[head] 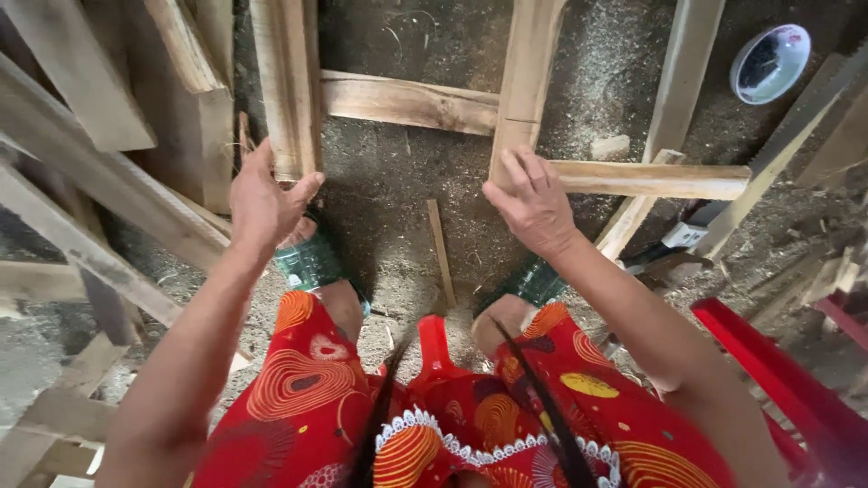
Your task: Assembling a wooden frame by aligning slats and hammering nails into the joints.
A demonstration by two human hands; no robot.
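Left hand (262, 201) grips the left wooden rail (287, 86); right hand (533, 203) rests flat, fingers spread, on the right wooden rail (526, 86), left of the white bowl (769, 63)

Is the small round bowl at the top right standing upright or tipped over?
Upright. The bowl sits on the sawdust-covered ground with its open mouth facing up, so its dark inside and pale rim show from above.
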